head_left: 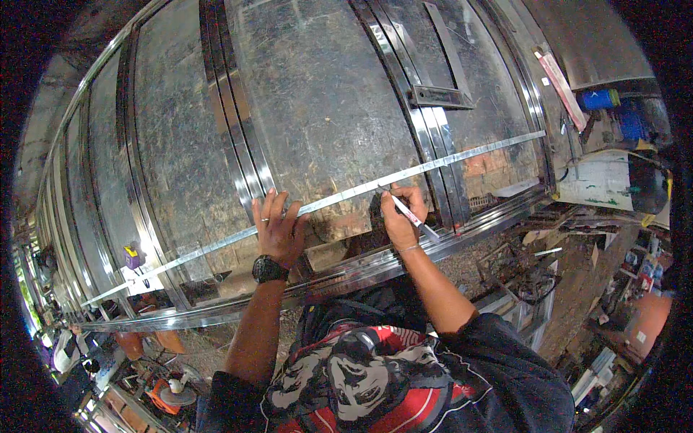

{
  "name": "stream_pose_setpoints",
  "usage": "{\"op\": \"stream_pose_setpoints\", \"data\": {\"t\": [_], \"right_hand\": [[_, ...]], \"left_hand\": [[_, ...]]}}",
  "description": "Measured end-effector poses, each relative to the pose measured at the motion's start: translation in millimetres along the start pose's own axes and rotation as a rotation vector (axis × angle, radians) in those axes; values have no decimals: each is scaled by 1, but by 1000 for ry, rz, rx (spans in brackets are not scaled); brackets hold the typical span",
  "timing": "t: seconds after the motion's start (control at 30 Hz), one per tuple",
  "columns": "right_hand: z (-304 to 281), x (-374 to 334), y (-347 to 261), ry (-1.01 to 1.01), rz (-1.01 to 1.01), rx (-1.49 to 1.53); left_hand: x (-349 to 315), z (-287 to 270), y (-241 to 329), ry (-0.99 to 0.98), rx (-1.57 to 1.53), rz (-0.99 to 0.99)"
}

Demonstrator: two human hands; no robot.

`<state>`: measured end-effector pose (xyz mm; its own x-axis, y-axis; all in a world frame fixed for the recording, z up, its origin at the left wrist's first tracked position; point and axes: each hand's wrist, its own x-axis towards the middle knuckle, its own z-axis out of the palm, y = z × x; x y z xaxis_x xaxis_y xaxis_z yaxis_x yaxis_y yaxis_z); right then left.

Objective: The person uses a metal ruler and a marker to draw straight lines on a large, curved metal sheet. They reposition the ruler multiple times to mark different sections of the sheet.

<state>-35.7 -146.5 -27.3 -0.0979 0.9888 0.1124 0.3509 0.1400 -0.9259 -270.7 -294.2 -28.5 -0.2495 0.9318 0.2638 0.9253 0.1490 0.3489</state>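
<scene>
A long, narrow silver metal strip point(346, 193) lies slantwise across a frame of shiny metal tubes point(242, 169) on a large scuffed dark surface. My left hand point(280, 232) rests on the strip with its fingers spread, wearing a ring and a dark wristwatch. My right hand point(403, 220) is closed round a white marker point(409, 213), just to the near side of the strip. The marker's upper end points toward the strip; whether its tip touches the metal I cannot tell.
An L-shaped square point(442, 96) lies on the far right tubes. At the left, a yellow and purple tape measure point(132, 256) sits by white paper point(144, 281). A red and white long box point(561, 90) and blue roll point(599, 99) lie right. An orange machine point(164, 398) stands below.
</scene>
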Motion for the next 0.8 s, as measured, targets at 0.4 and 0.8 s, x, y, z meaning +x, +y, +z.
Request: {"op": "stream_pose_setpoints", "data": {"t": [0.4, 0.8], "right_hand": [[0, 1, -1, 13, 29, -15], [0, -1, 6, 48, 81, 41]], "left_hand": [[1, 1, -1, 33, 9, 20], [2, -3, 3, 43, 12, 13]]}}
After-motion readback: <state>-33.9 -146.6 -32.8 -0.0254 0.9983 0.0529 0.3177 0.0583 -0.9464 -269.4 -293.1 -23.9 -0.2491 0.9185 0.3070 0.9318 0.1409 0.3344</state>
